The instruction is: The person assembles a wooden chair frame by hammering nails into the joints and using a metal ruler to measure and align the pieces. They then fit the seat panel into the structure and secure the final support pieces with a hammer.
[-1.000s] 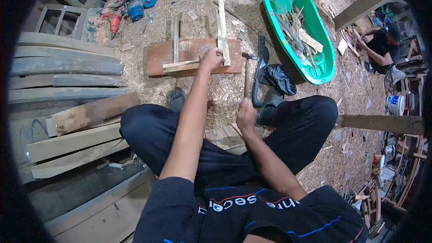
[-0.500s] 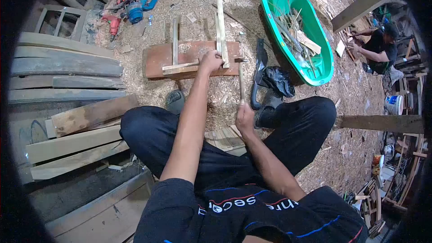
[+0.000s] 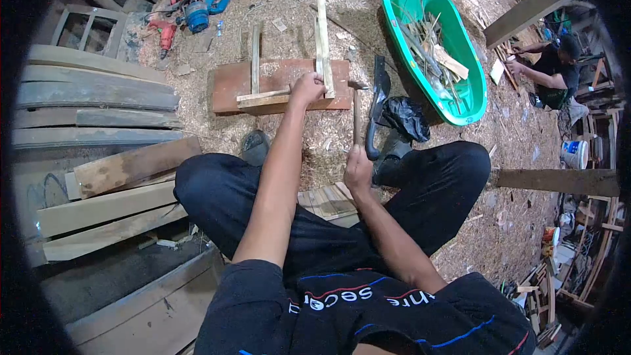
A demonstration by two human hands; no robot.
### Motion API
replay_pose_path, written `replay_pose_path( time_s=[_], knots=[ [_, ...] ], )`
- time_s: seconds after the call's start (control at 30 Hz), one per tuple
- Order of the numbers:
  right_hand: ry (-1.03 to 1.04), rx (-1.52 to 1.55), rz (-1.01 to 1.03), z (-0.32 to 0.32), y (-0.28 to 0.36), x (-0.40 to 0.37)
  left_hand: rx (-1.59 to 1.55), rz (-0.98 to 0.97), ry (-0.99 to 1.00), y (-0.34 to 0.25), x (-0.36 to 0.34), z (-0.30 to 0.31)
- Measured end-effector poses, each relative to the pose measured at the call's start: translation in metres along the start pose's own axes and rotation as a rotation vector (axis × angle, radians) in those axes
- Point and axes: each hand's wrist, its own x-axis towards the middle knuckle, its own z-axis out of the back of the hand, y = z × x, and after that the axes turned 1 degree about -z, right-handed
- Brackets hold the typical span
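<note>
My left hand (image 3: 307, 89) is closed on a light wooden frame (image 3: 323, 46), near its lower right corner. The frame rests on a reddish-brown board (image 3: 227, 82) on the floor. My right hand (image 3: 358, 167) is wrapped round the handle of a hammer (image 3: 357, 118). The hammer's head is just right of the frame's corner, apart from it. A dark machete-like blade (image 3: 380, 85) lies right of the hammer, beside a black plastic bag (image 3: 406, 118).
A green tub (image 3: 482, 85) with wood scraps stands at the upper right. Blue (image 3: 197, 16) and red (image 3: 165, 34) power tools lie at the upper left. Planks (image 3: 98, 95) are stacked at the left. Another person (image 3: 555, 69) crouches at the far right, near a post (image 3: 559, 181).
The hammer's head has shifted slightly to the right, away from the frame's corner. My left hand stays on the frame. The other person's hands have moved slightly.
</note>
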Motion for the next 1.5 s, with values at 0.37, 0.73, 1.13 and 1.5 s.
replay_pose_path(
  time_s=[0.37,0.73,1.13,1.5],
  knots=[
    [0.05,-0.091,-0.014,-0.002,-0.012,0.004,0.069,0.004,-0.047,-0.018,-0.013,0.003],
    [0.047,-0.061,0.021,0.0,-0.013,0.001,0.075,-0.032,0.001,0.002,0.0,-0.002],
    [-0.057,0.001,0.021,-0.008,-0.012,0.012,0.004,0.051,0.038,0.005,0.002,-0.004],
    [0.024,0.259,-0.152,-0.041,-0.043,0.025,0.769,-0.194,0.079,-0.048,-0.062,0.035]
  ],
)
